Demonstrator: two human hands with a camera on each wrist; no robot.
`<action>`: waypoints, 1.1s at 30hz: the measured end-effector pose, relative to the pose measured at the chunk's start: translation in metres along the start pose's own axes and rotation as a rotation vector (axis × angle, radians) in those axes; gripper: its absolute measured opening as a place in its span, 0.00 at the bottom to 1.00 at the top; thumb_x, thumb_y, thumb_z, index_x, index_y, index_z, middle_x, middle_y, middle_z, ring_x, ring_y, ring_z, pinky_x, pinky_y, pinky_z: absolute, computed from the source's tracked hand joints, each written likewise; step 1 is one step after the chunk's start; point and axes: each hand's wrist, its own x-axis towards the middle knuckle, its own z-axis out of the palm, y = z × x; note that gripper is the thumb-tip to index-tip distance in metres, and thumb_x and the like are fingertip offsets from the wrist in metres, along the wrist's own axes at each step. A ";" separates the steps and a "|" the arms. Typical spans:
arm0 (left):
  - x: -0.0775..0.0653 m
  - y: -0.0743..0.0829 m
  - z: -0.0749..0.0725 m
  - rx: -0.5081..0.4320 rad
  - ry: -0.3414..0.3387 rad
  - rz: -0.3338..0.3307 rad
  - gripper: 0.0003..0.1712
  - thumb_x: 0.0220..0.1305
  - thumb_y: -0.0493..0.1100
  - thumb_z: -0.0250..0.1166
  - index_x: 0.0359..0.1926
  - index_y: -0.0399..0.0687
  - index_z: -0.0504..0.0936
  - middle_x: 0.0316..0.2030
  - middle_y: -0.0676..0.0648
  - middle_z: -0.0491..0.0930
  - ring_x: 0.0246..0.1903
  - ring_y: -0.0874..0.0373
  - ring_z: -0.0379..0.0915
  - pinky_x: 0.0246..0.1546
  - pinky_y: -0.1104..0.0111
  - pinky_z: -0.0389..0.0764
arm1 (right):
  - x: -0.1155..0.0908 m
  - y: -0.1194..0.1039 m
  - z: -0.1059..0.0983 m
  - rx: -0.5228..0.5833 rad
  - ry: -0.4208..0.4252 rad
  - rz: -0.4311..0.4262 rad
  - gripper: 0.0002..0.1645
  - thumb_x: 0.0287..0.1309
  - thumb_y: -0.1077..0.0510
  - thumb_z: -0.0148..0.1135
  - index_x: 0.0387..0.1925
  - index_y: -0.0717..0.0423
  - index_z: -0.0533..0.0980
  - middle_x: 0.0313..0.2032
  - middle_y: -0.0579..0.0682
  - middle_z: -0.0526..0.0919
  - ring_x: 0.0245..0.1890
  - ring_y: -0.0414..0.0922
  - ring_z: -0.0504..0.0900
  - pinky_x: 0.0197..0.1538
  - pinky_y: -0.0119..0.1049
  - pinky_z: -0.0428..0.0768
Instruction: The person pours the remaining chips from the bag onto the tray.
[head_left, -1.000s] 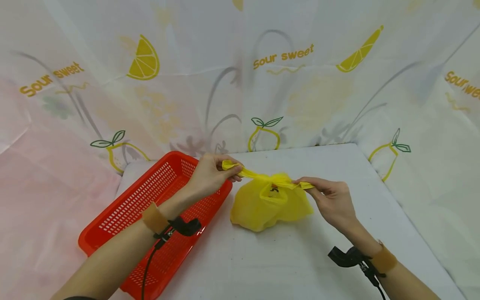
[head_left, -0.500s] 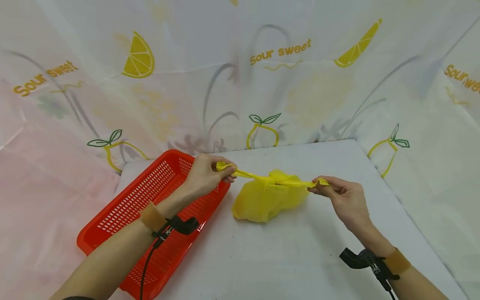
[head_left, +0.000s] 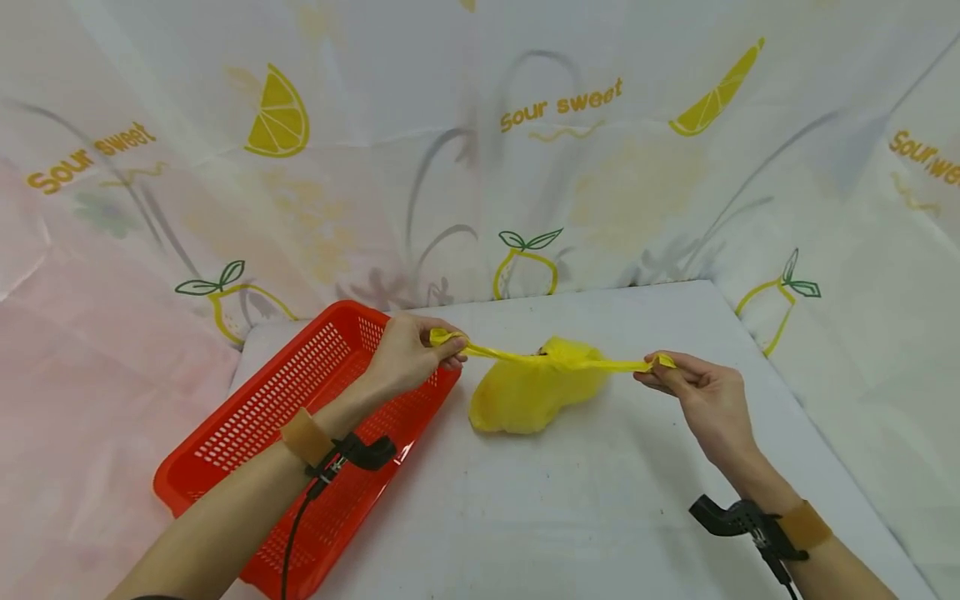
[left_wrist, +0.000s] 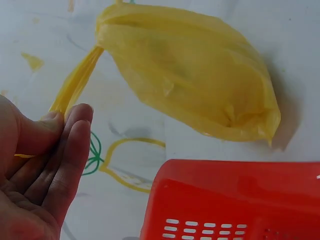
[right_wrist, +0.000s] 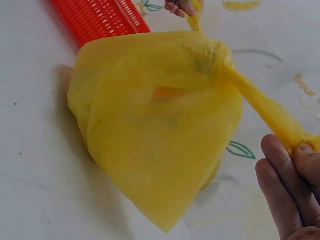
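Observation:
A yellow plastic bag (head_left: 525, 396) bulges with contents that its film mostly hides; an orange-red patch shows faintly through it in the right wrist view. Its two handles stretch out sideways from a gathered, twisted neck. My left hand (head_left: 411, 354) pinches the end of one handle between thumb and fingers, above the basket's far right corner. On the other side my right hand (head_left: 708, 400) pinches the end of the second handle, over the table. Both handles look taut, and the bag (left_wrist: 190, 75) hangs or rests just below them; I cannot tell whether it touches the table.
A red perforated plastic basket (head_left: 322, 533) stands at the left of the white table (head_left: 570, 517), under my left forearm. Behind the table hangs a pale cloth (head_left: 637, 192) printed with lemons. Each wrist wears a strapped camera with a cable.
My right hand has moved to the right, pulling its handle longer and tighter. The bag's neck has drawn closed and the bag looks smaller. My left hand has shifted slightly left.

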 end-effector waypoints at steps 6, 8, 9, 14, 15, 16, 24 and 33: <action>-0.007 0.003 0.001 0.029 -0.019 0.039 0.07 0.57 0.43 0.70 0.35 0.47 0.86 0.26 0.49 0.85 0.29 0.46 0.84 0.32 0.60 0.84 | 0.000 -0.001 0.003 0.002 0.020 -0.038 0.22 0.61 0.47 0.61 0.51 0.55 0.79 0.42 0.52 0.86 0.42 0.46 0.86 0.55 0.29 0.75; -0.008 0.004 0.000 0.038 -0.008 0.058 0.07 0.57 0.44 0.69 0.36 0.48 0.86 0.26 0.49 0.85 0.29 0.47 0.84 0.32 0.63 0.84 | 0.000 -0.001 0.004 0.005 0.020 -0.074 0.20 0.61 0.48 0.60 0.50 0.55 0.80 0.41 0.53 0.86 0.41 0.48 0.86 0.53 0.27 0.75; -0.009 0.004 -0.001 0.040 -0.001 0.064 0.07 0.57 0.44 0.69 0.36 0.48 0.86 0.27 0.49 0.85 0.29 0.48 0.84 0.31 0.65 0.84 | 0.000 -0.002 0.005 0.008 0.021 -0.101 0.19 0.62 0.49 0.60 0.50 0.55 0.80 0.41 0.53 0.86 0.41 0.48 0.86 0.51 0.26 0.76; -0.011 0.006 -0.006 0.045 0.021 0.063 0.07 0.58 0.44 0.70 0.37 0.50 0.85 0.31 0.47 0.84 0.32 0.47 0.84 0.33 0.65 0.84 | -0.003 -0.015 0.007 -0.024 0.040 -0.244 0.15 0.64 0.58 0.59 0.51 0.56 0.79 0.44 0.53 0.85 0.40 0.45 0.86 0.47 0.30 0.79; -0.012 0.007 -0.008 0.048 0.021 0.062 0.07 0.58 0.44 0.70 0.38 0.51 0.84 0.31 0.48 0.84 0.33 0.48 0.84 0.34 0.63 0.84 | -0.004 -0.017 0.007 -0.036 0.050 -0.268 0.15 0.64 0.60 0.59 0.52 0.55 0.79 0.45 0.53 0.84 0.40 0.44 0.86 0.47 0.30 0.80; -0.013 0.008 -0.009 0.066 0.023 0.062 0.07 0.58 0.45 0.69 0.38 0.52 0.84 0.31 0.49 0.84 0.33 0.50 0.84 0.34 0.62 0.84 | -0.005 -0.020 0.008 -0.053 0.063 -0.295 0.16 0.64 0.61 0.58 0.53 0.53 0.78 0.46 0.52 0.84 0.41 0.43 0.85 0.47 0.30 0.80; -0.025 0.029 -0.028 0.186 0.103 0.123 0.09 0.61 0.55 0.65 0.42 0.66 0.84 0.39 0.61 0.83 0.33 0.57 0.80 0.35 0.62 0.80 | -0.024 -0.074 0.027 -0.116 0.147 -0.597 0.23 0.54 0.76 0.58 0.53 0.65 0.76 0.48 0.60 0.80 0.49 0.47 0.77 0.57 0.29 0.71; -0.049 0.065 -0.033 0.173 0.116 0.196 0.09 0.65 0.43 0.62 0.45 0.54 0.83 0.42 0.54 0.83 0.41 0.58 0.78 0.44 0.58 0.77 | -0.035 -0.104 0.043 -0.182 0.102 -0.817 0.24 0.49 0.77 0.60 0.51 0.67 0.76 0.47 0.61 0.81 0.49 0.51 0.77 0.57 0.31 0.70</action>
